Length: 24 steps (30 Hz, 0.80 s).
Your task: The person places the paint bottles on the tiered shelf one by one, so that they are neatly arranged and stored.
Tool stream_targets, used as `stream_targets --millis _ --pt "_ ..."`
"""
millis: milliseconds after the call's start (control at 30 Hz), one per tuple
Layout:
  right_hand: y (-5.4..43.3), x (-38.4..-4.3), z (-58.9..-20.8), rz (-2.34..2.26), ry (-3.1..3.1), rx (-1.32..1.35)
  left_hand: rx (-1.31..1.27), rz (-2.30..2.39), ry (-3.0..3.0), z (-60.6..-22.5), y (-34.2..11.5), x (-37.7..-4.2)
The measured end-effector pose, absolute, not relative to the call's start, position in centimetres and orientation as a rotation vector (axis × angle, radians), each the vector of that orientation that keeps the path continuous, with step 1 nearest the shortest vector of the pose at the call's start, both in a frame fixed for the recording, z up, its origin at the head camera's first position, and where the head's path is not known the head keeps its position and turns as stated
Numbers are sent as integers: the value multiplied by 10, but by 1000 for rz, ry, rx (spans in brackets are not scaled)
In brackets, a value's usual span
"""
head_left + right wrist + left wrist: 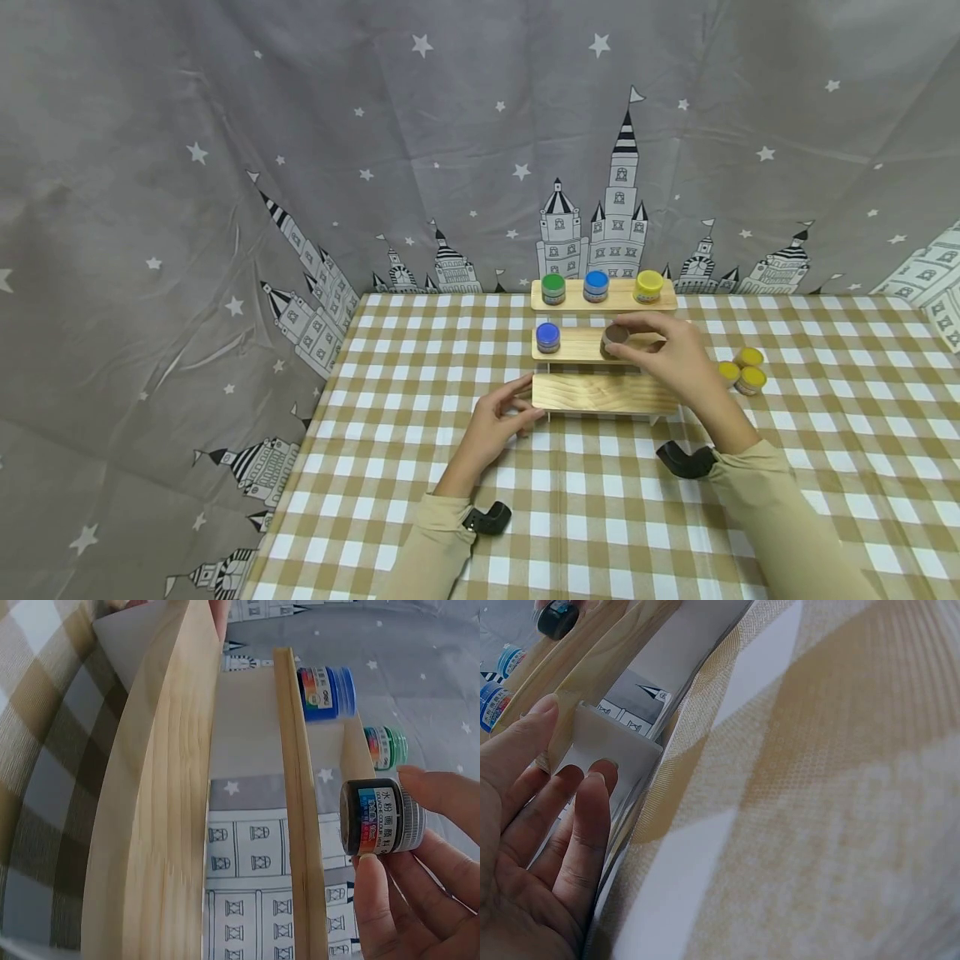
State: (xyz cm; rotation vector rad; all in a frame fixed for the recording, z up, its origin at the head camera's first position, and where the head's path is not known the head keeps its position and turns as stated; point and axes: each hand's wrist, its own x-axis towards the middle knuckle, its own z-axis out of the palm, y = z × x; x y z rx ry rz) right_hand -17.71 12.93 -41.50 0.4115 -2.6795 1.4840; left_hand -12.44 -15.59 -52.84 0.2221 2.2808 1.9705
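A three-tier wooden rack (600, 393) stands on the checked cloth. My left hand (495, 418) holds the left end of its lowest board, and in the left wrist view the thumb lies on the board's corner, by a white support (619, 742). Between thumb and fingers, my right hand (671, 354) pinches a dark brown gouache paint jar (373, 817) at the middle tier; whether its base touches the board cannot be told. A blue-violet jar (548, 337) sits left on that tier. Green (553, 287), blue (596, 285) and yellow (648, 285) jars line the top tier.
Three yellow-lidded jars (751, 380) are grouped on the checked tablecloth (600, 500), right of the rack. Behind the table hangs a grey curtain (465, 125) printed with castles and stars. Black wrist cameras (489, 518) sit at both cuffs.
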Motion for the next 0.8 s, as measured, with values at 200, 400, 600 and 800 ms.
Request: stream_targets --millis 200,400,600,800 --pt "119 -181 -417 1498 -2681 415 224 1965 2287 -530 -155 -126" --pt "113 -185 -421 1495 -2671 422 229 1965 2290 -530 -156 -126" --pt "109 -188 -423 1492 -2685 429 233 1961 2296 -531 -156 -125" --pt "106 -189 -424 1458 -2715 412 230 1957 2302 -530 -156 -125"
